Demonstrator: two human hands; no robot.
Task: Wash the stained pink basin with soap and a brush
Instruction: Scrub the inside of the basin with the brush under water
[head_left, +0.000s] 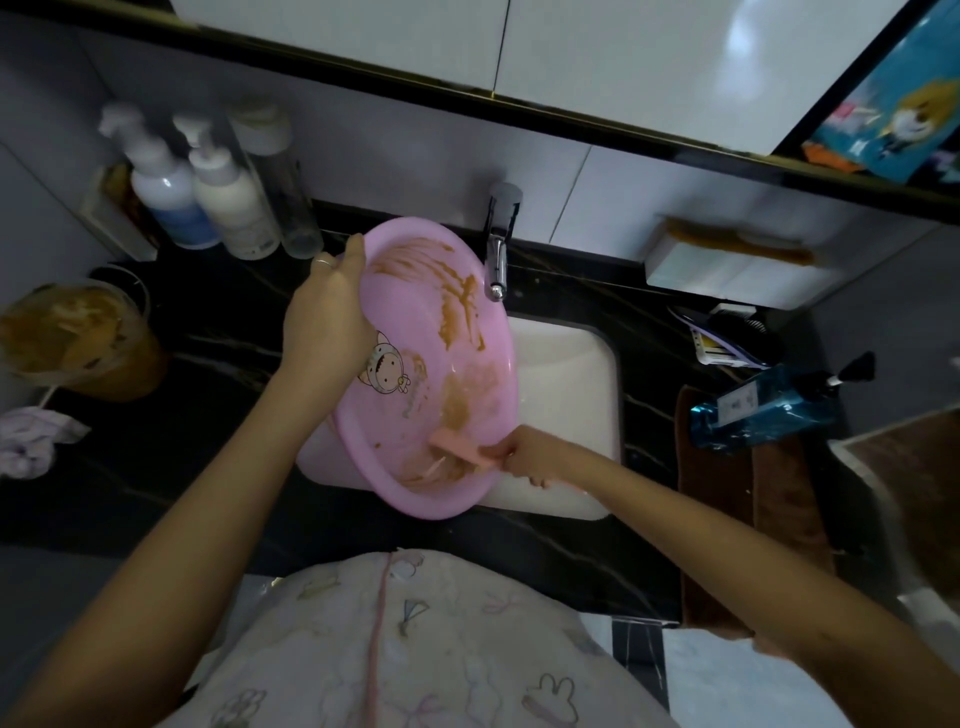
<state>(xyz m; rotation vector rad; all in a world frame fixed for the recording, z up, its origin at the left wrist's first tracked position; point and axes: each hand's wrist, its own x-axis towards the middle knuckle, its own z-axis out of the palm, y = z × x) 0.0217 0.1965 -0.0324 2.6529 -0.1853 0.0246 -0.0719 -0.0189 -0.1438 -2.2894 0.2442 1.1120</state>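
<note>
My left hand (327, 312) clamps the pink basin (410, 317) rim at ten o'clock; I judge it light, slippery. My right hand (535, 454) grips the brush (462, 449).

home bathroom: white sink (571, 364), chrome tap (497, 249), pump bottles (208, 197).

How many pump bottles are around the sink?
3. A white-and-blue pump bottle and a cream pump bottle stand together back left; a blue pump bottle sits right of the sink. The capped clear bottle isn't counted; others may be hidden.
</note>
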